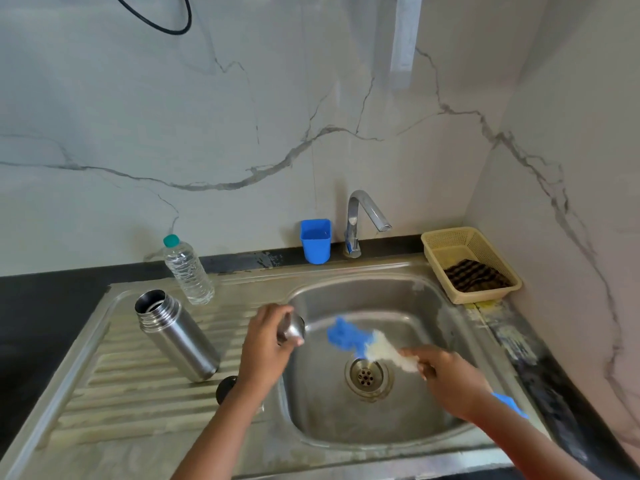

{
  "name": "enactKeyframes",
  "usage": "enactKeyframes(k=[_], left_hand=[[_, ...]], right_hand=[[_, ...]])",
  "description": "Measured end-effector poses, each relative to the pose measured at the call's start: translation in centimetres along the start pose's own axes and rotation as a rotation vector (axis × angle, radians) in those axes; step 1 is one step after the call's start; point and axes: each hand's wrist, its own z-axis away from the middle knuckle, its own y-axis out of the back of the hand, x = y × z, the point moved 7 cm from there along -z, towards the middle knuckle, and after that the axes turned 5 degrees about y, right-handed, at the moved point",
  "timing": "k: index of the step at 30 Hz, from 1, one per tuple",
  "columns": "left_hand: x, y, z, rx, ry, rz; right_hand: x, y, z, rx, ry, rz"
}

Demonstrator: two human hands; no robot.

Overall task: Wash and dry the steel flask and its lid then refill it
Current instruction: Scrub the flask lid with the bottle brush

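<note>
Two hands are over the steel sink (408,292). The left hand (266,348) curls round the shiny steel lid (293,329) and holds it at the sink's left rim, about 9 o'clock from the drain (367,375). The right hand (450,379) grips a brush with blue and white bristles (360,341); the brush is blurred and points toward 10 o'clock, just short of the lid and above the drain. The steel flask (176,336) stands open on the ribbed draining board (114,386), well left of the sink at 9 o'clock. A small black round thing (227,388) lies by the flask's bottom, partly hidden by the left arm. A clear plastic water bottle (187,271) with a green cap stands behind the flask, at 12 o'clock from it. At the back of the sink, at 12 o'clock, are a blue cup (316,240) and a bent steel tap (360,223), side by side. At 2 o'clock on the dark worktop (41,306) sits a yellow basket (446,247) with a dark striped cloth (476,275) inside. Marble wall (242,116) rises behind everything.
</note>
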Motion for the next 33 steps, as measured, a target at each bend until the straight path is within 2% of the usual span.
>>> enactKeyframes(k=[2, 6, 10, 13, 17, 21, 28, 33], left_hand=[[-0.5, -1.3, 0.6, -0.101, 0.086, -0.012], [-1.5, -2.6, 1.1, -0.116, 0.251, 0.061], [-1.1, -3.2, 1.0, -0.118, 0.264, 0.128], [-1.0, -3.1, 1.4, -0.119, 0.253, 0.14], [-1.6, -3.0, 2.1, -0.103, 0.244, 0.155], [-2.1, -2.6, 2.6, -0.088, 0.253, 0.165], [-2.8, -2.5, 2.4, -0.051, 0.274, 0.218], [-2.9, -1.9, 2.5, -0.023, 0.265, 0.25]], right_hand=[[-0.6, 0.4, -0.2, 0.007, 0.009, 0.182], [-4.0, 2.4, -1.4, 0.11, 0.144, 0.357], [-9.7, 7.0, -4.4, 0.363, 0.344, 0.587], [-14.0, 11.6, -6.8, 0.529, 0.352, 0.785], [-18.2, 16.2, -12.0, 0.483, 0.243, 0.916], [-19.4, 15.0, -18.0, 0.318, 0.245, 1.09], [-19.1, 10.5, -23.6, 0.137, 0.41, 1.303], [-18.9, 8.6, -25.9, 0.149, 0.498, 1.304]])
